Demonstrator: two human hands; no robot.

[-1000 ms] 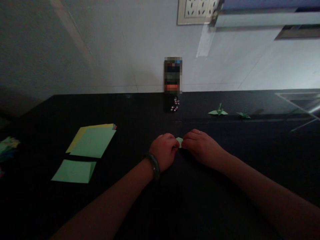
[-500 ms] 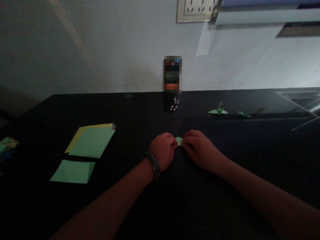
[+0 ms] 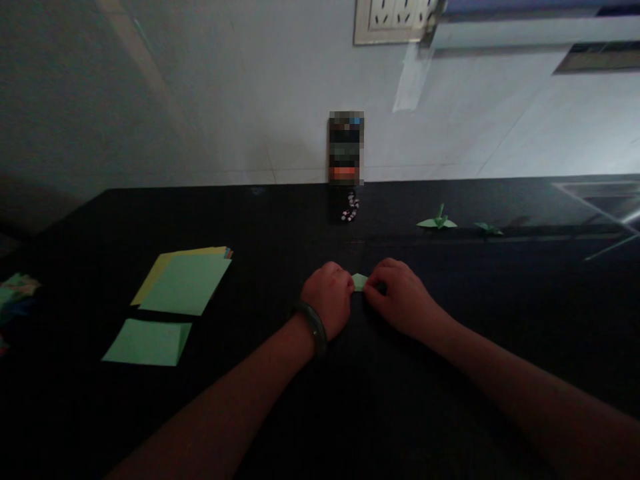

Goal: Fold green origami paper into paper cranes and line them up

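Observation:
A small folded piece of green paper (image 3: 359, 283) lies between my two hands, its middle showing as a pale peak. My left hand (image 3: 329, 299), with a dark bangle at the wrist, closes its fingers on the paper's left end. At the right end my right hand (image 3: 397, 293) pinches the paper between thumb and fingers. Both ends of the paper are hidden by my fingers. Farther back on the right sit a folded green paper crane (image 3: 438, 222) and a smaller, darker green folded paper figure (image 3: 489, 229).
On the left lies a stack of green and yellow paper sheets (image 3: 185, 285), with a creased green sheet (image 3: 147, 343) in front. A phone-shaped object (image 3: 346, 148), blurred out, leans on the wall behind a beaded string (image 3: 351, 208). Colourful paper bits (image 3: 17, 290) lie at the far left.
My left hand has shifted very slightly and its fingers have turned in a little over the paper. My right hand stays at the other end, almost unmoved.

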